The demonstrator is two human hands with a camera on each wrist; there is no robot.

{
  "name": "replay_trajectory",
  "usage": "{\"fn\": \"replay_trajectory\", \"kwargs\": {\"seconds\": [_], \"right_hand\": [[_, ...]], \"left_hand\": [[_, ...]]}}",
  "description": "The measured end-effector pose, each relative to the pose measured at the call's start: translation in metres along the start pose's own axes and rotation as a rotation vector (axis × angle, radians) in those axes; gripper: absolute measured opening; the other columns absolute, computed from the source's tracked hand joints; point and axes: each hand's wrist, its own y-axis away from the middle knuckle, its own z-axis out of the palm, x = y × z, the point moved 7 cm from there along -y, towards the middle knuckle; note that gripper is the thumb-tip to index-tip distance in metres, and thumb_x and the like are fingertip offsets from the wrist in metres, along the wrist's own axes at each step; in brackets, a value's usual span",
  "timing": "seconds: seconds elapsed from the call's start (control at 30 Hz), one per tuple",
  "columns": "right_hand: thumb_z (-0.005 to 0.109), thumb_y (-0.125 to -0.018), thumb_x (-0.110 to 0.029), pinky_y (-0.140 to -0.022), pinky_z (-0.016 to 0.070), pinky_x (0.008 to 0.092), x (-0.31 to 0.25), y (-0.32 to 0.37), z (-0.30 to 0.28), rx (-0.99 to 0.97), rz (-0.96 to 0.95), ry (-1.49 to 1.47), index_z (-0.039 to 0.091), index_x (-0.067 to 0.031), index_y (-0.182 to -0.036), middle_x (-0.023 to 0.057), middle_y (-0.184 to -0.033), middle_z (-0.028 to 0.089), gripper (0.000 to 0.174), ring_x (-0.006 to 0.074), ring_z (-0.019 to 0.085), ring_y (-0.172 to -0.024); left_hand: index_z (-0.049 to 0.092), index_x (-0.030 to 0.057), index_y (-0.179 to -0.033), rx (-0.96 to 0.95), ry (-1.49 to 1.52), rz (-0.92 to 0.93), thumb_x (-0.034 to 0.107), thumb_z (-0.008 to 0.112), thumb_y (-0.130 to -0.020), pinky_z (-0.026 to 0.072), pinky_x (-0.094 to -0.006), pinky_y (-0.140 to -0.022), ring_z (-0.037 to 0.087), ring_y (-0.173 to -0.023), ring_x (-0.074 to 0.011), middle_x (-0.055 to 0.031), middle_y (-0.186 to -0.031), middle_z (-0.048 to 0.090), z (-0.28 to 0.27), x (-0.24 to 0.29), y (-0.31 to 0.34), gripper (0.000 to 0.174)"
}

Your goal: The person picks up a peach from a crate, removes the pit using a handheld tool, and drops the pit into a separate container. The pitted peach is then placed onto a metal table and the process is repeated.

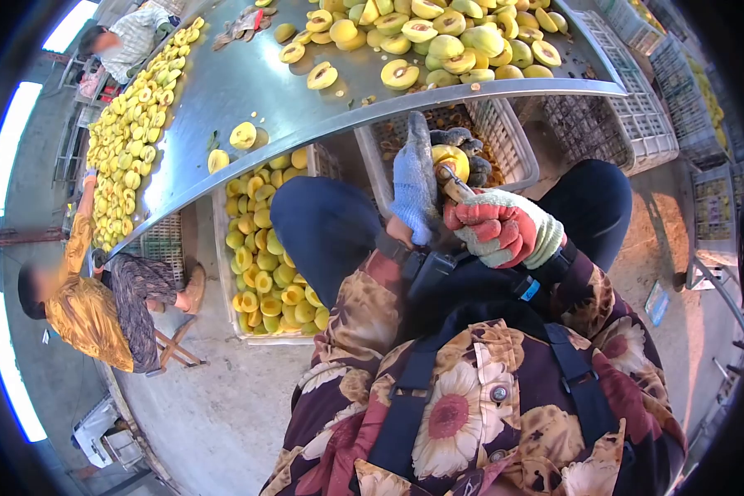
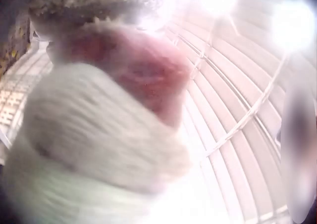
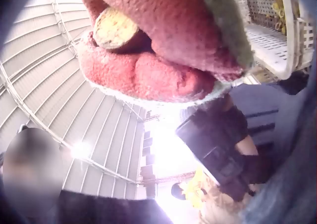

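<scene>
My left hand [image 1: 417, 186], in a blue-grey work glove with dark fingertips, holds a yellow peach [image 1: 452, 159] above my lap. My right hand [image 1: 500, 227] wears a red-palmed white glove. It grips a small tool with a metal head [image 1: 448, 175], held against the peach. The rounded, pale end of the tool's handle [image 3: 115, 30] pokes out between the red fingers in the right wrist view. The left wrist view shows the red and white glove [image 2: 99, 120] close up, under the fuzzy grey left glove [image 2: 99, 6].
A metal table [image 1: 223, 107] bears piles of peaches [image 1: 446, 41], many halved. Below its edge stand a crate of peach halves [image 1: 221, 273] and a white crate [image 1: 512, 140] with scraps. Two people work at the left; more crates [image 1: 690, 91] stand at the right.
</scene>
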Motion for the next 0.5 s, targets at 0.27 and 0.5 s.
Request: {"fn": "replay_trajectory", "kwargs": {"seconds": [0.27,0.5], "right_hand": [[0.05,-0.1,-0.012,-0.031,0.0291,0.0176,-0.01,0.008,0.008,0.08,-0.064,0.166,0.046,0.0025,-0.104,-0.0024,-0.062,0.042,0.016,0.0037,0.037,-0.04],[0.054,-0.099,-0.016,-0.032,0.0282,0.019,-0.064,0.035,0.004,0.099,-0.408,0.434,0.049,-0.0054,-0.11,-0.0009,-0.064,0.047,0.016,0.0037,0.034,-0.039]], "left_hand": [[0.063,0.0067,-0.1,-0.056,0.147,-0.28,0.062,0.046,-0.096,0.0572,-0.0297,-0.066,0.068,-0.075,-0.0165,-0.0078,-0.091,0.069,-0.008,-0.03,-0.014,0.058],[0.06,0.002,-0.11,-0.011,-0.173,0.28,0.059,0.04,-0.1,0.0569,-0.0397,-0.088,0.067,-0.099,-0.0286,-0.0157,-0.108,0.067,-0.021,0.017,-0.004,0.061]]}}
